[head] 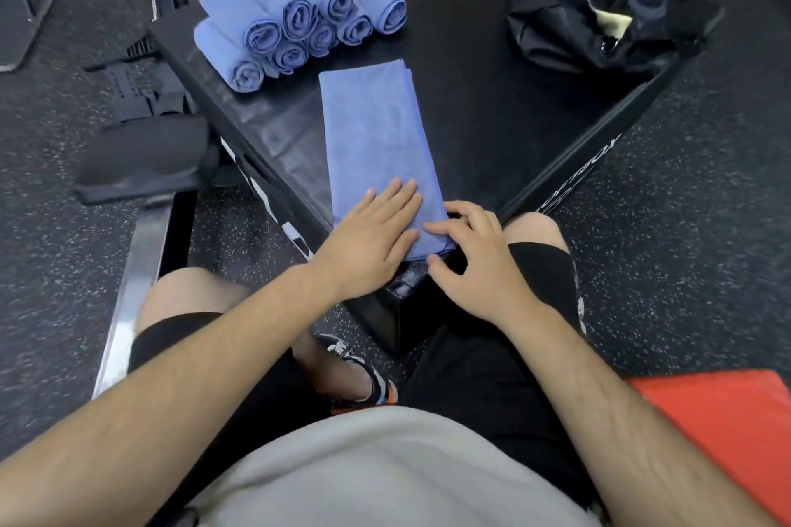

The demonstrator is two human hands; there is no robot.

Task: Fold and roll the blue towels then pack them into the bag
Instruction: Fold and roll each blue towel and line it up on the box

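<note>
Beyond grey shirt [385, 462], pressing flat-fingered left hand [368, 235] on near end of folded towel [376, 128] atop black box [492, 98], pinching its corner with right hand [475, 261], probably about to roll, with rolled towels [295, 13] piled farther off and packing into bag [599, 13] seemingly still to do.

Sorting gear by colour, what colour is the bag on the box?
The bag is black; the head view shows it best.

the black box [492, 120] in front of me carries three things: a folded towel [376, 133] laid lengthwise down its middle, a pile of rolled towels [295, 13] at its far left corner, and a black bag [578, 26] at the far right.
</note>
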